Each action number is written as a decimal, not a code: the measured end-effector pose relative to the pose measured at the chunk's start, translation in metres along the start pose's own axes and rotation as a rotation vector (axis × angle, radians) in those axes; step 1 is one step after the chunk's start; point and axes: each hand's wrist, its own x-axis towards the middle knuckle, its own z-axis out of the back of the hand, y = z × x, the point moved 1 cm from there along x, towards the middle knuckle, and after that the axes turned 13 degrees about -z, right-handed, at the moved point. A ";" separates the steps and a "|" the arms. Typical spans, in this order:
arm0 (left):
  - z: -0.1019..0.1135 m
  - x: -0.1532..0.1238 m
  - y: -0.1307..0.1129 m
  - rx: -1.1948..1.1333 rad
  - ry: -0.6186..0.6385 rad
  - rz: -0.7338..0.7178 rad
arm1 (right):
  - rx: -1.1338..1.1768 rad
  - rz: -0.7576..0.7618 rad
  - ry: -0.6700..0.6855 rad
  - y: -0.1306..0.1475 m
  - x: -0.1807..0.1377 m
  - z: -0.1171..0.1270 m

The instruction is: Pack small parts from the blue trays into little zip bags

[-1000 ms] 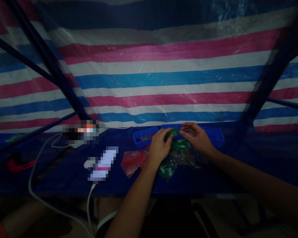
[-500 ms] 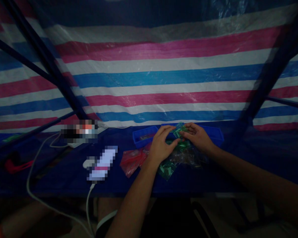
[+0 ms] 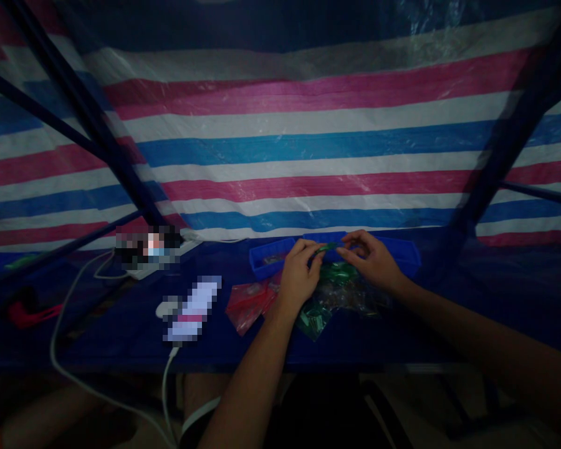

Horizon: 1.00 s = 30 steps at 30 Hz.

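Your left hand (image 3: 302, 274) pinching a green bag (image 3: 328, 247), long axis sideways, left end finger-covered, your right hand (image 3: 373, 260) of unclear grip

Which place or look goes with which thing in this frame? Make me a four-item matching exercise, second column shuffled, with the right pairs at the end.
Things
1. Raised green piece
2. Red packets
3. Striped sheet
4. Left blue tray

Places and looks
A. Upright behind the table
B. Open-topped, near the table's far edge
C. Lying on the table, to the left of the clear bags
D. Between the fingertips of the left hand and the right hand

Right pairs: 1-D, 2-C, 3-A, 4-B
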 end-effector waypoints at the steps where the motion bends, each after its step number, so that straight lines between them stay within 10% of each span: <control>1: -0.001 0.000 0.001 -0.008 0.024 -0.006 | -0.026 0.038 0.007 0.001 -0.001 0.000; 30: -0.010 -0.007 0.000 -0.029 0.127 -0.107 | 0.195 -0.167 0.119 -0.004 0.003 0.001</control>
